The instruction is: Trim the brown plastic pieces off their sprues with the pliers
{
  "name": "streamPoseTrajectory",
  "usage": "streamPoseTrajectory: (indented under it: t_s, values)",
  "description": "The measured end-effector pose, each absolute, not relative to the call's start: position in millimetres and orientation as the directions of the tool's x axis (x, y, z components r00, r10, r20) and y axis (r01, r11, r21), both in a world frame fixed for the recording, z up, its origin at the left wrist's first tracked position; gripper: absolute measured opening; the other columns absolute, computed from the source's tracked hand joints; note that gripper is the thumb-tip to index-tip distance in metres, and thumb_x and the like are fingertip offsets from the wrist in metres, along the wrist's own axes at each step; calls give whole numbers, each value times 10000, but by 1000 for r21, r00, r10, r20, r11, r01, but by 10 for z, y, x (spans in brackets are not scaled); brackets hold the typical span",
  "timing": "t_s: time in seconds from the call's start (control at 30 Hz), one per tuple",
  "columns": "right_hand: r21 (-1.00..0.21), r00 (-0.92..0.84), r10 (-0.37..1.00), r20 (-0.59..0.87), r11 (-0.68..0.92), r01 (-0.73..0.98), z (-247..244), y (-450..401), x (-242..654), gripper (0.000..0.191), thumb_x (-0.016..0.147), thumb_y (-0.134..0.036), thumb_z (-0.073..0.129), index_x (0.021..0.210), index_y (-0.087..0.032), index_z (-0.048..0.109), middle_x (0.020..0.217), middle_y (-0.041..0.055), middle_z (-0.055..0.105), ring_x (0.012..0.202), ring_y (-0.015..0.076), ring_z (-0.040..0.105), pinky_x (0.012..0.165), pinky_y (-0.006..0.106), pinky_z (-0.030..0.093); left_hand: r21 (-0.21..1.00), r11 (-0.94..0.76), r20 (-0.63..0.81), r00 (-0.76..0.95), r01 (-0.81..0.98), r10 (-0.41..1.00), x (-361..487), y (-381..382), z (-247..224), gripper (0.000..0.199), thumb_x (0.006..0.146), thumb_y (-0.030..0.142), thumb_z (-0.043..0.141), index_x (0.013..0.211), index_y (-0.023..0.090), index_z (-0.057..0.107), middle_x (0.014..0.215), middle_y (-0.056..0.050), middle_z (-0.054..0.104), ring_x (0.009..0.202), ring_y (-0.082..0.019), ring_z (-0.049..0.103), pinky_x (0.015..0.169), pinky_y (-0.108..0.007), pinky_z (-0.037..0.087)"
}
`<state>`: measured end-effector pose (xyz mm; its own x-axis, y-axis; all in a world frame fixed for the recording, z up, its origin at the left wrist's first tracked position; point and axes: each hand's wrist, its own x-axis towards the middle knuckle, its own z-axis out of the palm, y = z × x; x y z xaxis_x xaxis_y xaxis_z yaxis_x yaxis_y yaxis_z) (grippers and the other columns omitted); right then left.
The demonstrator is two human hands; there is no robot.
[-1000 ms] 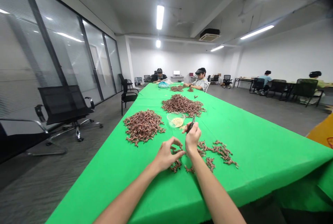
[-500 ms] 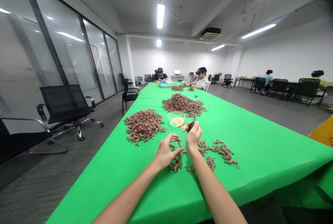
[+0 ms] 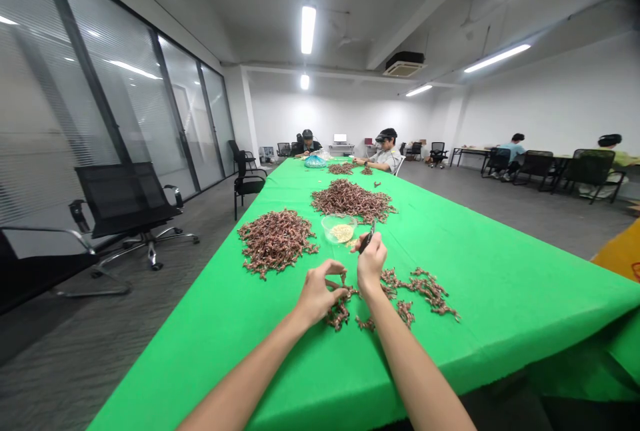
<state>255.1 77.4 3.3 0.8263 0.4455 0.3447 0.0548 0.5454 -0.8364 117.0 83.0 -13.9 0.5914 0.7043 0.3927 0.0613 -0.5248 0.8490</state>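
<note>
My left hand [image 3: 318,292] is closed in a pinch, with a small brown knobbly piece [image 3: 343,277] upright between thumb and fingertips. Just below it lies a loose cluster of similar brown pieces [image 3: 338,317]. My right hand [image 3: 373,264] wraps round a slim black pen-like tool [image 3: 367,242], whose upper end points up and away from me; its exact kind I cannot make out. Beyond the hands stands a clear plastic bowl [image 3: 327,231] holding pale yellowish bits, some of which lie on the cloth beside it. More brown pieces [image 3: 430,291] are scattered right of my right forearm.
A green cloth [image 3: 500,284] covers the long table. Large heaps of brown pieces lie at the left [image 3: 277,241] and further back [image 3: 353,199]. Two people sit at the far end near a blue plastic bag [image 3: 315,161]. Office chairs [image 3: 125,201] stand at the left.
My left fingers have drawn slightly closer together, and the brown piece between them has shifted a little. My right hand and its tool have hardly moved.
</note>
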Motion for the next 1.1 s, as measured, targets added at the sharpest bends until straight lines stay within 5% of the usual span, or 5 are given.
streamPoseTrajectory:
  t_s: [0.17, 0.37, 0.63, 1.1]
  values:
    - [-837, 820, 450, 353, 544, 61, 32, 771, 2533, 495, 965, -560, 316, 783, -165, 553, 576, -2, 548, 484, 153, 543, 505, 262, 460, 827, -547, 407, 529, 134, 745, 1153, 837, -136, 412, 623, 138, 803, 977, 164, 594, 995, -76, 693, 943, -226, 663, 664, -264, 558]
    - [-847, 811, 461, 359, 527, 75, 26, 770, 2505, 491, 968, -552, 316, 781, -165, 555, 591, 2, 554, 484, 150, 549, 513, 262, 472, 678, -633, 407, 528, 373, 746, 1122, 845, -179, 267, 716, 303, 775, 922, 183, 653, 910, -32, 700, 622, -156, 624, 633, -273, 486]
    - [-882, 764, 534, 362, 461, 96, 21, 731, 2473, 573, 955, -638, 293, 737, -174, 549, 505, -14, 494, 373, 136, 455, 374, 245, 372, 507, -697, 394, 584, 506, 710, 1118, 795, -172, 208, 775, 313, 719, 952, 205, 710, 968, -61, 715, 878, -238, 648, 807, -320, 461]
    - [-755, 555, 527, 644, 553, 352, 103, 649, 2249, 531, 994, -539, 328, 717, -160, 577, 569, 4, 515, 484, 128, 432, 485, 246, 344, 491, -752, 442, 619, 440, 650, 1094, 858, -215, 135, 774, 196, 697, 904, 212, 731, 1052, -80, 703, 1016, -259, 627, 911, -369, 470]
